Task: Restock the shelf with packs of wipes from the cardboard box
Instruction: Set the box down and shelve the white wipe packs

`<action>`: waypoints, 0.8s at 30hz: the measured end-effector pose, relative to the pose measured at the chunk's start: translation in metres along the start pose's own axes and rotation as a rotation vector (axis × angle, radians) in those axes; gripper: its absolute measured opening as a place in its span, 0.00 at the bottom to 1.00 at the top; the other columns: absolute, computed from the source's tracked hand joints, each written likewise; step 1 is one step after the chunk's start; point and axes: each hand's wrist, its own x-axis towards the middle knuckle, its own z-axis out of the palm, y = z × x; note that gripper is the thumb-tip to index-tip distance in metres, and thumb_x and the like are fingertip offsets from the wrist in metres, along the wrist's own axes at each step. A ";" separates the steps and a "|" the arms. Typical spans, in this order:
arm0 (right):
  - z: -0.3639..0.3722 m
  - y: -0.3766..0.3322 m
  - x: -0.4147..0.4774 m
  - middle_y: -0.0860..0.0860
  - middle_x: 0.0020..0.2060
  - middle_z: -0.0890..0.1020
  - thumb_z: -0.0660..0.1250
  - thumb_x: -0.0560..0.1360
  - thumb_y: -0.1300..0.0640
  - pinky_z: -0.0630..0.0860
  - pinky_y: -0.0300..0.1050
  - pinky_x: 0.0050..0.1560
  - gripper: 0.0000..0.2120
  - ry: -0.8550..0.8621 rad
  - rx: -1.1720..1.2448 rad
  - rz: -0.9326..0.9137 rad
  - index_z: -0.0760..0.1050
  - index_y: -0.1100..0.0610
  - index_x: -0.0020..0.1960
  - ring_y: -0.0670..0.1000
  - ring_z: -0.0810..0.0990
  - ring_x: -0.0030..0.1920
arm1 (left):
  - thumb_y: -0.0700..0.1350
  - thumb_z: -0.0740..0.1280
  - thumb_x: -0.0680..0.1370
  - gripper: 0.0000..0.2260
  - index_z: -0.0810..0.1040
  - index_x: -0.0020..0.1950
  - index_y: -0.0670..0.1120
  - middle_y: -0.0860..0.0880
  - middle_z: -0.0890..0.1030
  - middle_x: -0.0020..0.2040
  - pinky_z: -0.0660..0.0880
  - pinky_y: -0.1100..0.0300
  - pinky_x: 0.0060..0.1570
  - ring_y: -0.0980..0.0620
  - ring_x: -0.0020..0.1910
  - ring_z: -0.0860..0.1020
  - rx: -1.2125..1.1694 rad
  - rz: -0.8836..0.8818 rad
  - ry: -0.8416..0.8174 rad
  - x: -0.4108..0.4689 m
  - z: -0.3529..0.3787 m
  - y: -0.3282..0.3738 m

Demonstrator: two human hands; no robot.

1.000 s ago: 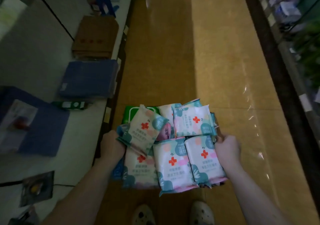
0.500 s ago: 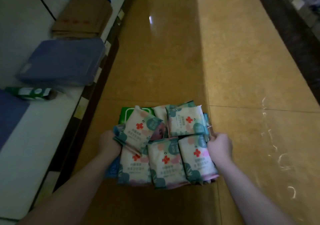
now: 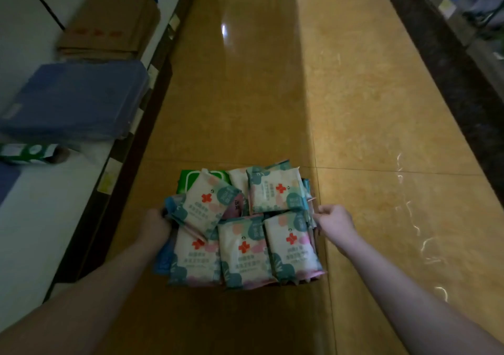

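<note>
The packs of wipes (image 3: pixel 245 248) were soft printed plastic film w/ slight sheen. The floor (image 3: pixel 272 81) around the packs was glossy polished tan tile, reflecting light. Left of the packs, the shelf (image 3: pixel 41 218) was smooth white, w/ matt brown cardboard (image 3: pixel 109 24) and a plastic-wrapped blue bundle (image 3: pixel 76 98).

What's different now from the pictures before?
The view tipped upward, so the feet dropped out of sight, and the blue flat pack and brown flattened cardboard on the white shelf slid leftward in the picture. Unchanged: the left hand and right hand grip the sides of the heap of white-and-teal plastic wipe packs; none let go.
</note>
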 end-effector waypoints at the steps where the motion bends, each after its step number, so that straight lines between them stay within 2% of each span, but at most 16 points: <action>1: -0.007 -0.005 0.000 0.60 0.53 0.81 0.66 0.75 0.59 0.76 0.51 0.54 0.16 -0.032 -0.041 -0.009 0.75 0.64 0.60 0.59 0.80 0.53 | 0.34 0.58 0.79 0.10 0.76 0.56 0.34 0.40 0.77 0.46 0.65 0.57 0.32 0.48 0.37 0.73 0.010 0.002 -0.034 -0.002 -0.006 0.001; 4: -0.030 -0.027 -0.002 0.60 0.54 0.81 0.62 0.75 0.61 0.73 0.44 0.49 0.15 -0.027 -0.134 -0.075 0.76 0.63 0.60 0.57 0.79 0.52 | 0.39 0.54 0.82 0.14 0.73 0.64 0.40 0.40 0.78 0.58 0.72 0.52 0.40 0.40 0.51 0.77 0.016 -0.019 -0.052 -0.004 -0.031 0.006; 6: -0.042 -0.048 -0.004 0.58 0.50 0.82 0.61 0.76 0.63 0.74 0.44 0.47 0.13 0.002 -0.116 -0.119 0.76 0.61 0.59 0.55 0.80 0.48 | 0.40 0.53 0.82 0.15 0.70 0.66 0.42 0.42 0.76 0.63 0.74 0.47 0.49 0.40 0.56 0.76 -0.011 -0.010 0.003 -0.004 -0.047 0.015; 8: -0.048 -0.068 -0.013 0.57 0.46 0.82 0.61 0.76 0.64 0.77 0.47 0.49 0.11 -0.007 -0.021 -0.142 0.77 0.61 0.56 0.53 0.80 0.43 | 0.40 0.55 0.82 0.15 0.69 0.68 0.43 0.45 0.74 0.66 0.73 0.48 0.55 0.42 0.60 0.74 -0.054 0.068 0.084 -0.014 -0.059 0.036; 10: -0.045 -0.083 -0.021 0.56 0.44 0.83 0.63 0.75 0.63 0.77 0.49 0.50 0.09 0.008 0.026 -0.172 0.78 0.60 0.53 0.53 0.80 0.42 | 0.41 0.61 0.80 0.16 0.69 0.68 0.45 0.47 0.74 0.64 0.70 0.54 0.56 0.47 0.62 0.73 -0.140 0.202 0.130 -0.027 -0.062 0.064; 12: -0.035 -0.087 -0.027 0.54 0.45 0.82 0.66 0.74 0.60 0.76 0.47 0.49 0.08 0.070 -0.009 -0.195 0.77 0.60 0.52 0.53 0.79 0.45 | 0.45 0.66 0.77 0.19 0.69 0.68 0.46 0.50 0.73 0.61 0.68 0.59 0.54 0.53 0.60 0.71 -0.204 0.281 0.051 -0.039 -0.056 0.087; 14: -0.022 -0.082 -0.028 0.54 0.49 0.80 0.68 0.73 0.54 0.76 0.46 0.46 0.13 0.117 -0.105 -0.160 0.74 0.59 0.54 0.54 0.78 0.47 | 0.48 0.69 0.75 0.23 0.68 0.68 0.45 0.49 0.72 0.61 0.69 0.58 0.53 0.52 0.59 0.71 -0.079 0.304 -0.040 -0.042 -0.041 0.091; 16: -0.009 -0.073 -0.028 0.55 0.52 0.78 0.70 0.71 0.47 0.76 0.47 0.42 0.26 0.121 -0.201 -0.081 0.68 0.61 0.61 0.56 0.78 0.48 | 0.51 0.72 0.72 0.28 0.68 0.68 0.44 0.46 0.70 0.63 0.71 0.54 0.56 0.47 0.61 0.71 0.088 0.271 -0.064 -0.039 -0.026 0.084; 19: 0.008 -0.061 -0.025 0.58 0.57 0.76 0.72 0.65 0.37 0.78 0.49 0.41 0.44 0.091 -0.269 0.026 0.58 0.62 0.69 0.58 0.79 0.51 | 0.53 0.75 0.68 0.33 0.67 0.68 0.44 0.44 0.67 0.64 0.70 0.49 0.61 0.44 0.63 0.69 0.194 0.178 -0.068 -0.033 -0.014 0.073; 21: 0.019 -0.057 -0.022 0.58 0.59 0.76 0.73 0.64 0.36 0.79 0.51 0.44 0.47 0.112 -0.307 0.044 0.56 0.61 0.70 0.58 0.78 0.52 | 0.55 0.75 0.67 0.35 0.66 0.69 0.44 0.43 0.66 0.66 0.70 0.50 0.62 0.43 0.65 0.68 0.254 0.132 -0.051 -0.029 -0.010 0.069; 24: 0.029 -0.056 -0.018 0.59 0.64 0.72 0.73 0.65 0.38 0.73 0.53 0.58 0.45 0.188 -0.404 0.062 0.57 0.61 0.70 0.59 0.73 0.62 | 0.58 0.74 0.66 0.35 0.67 0.66 0.45 0.43 0.68 0.66 0.68 0.47 0.63 0.43 0.65 0.68 0.346 0.132 -0.032 -0.028 -0.009 0.069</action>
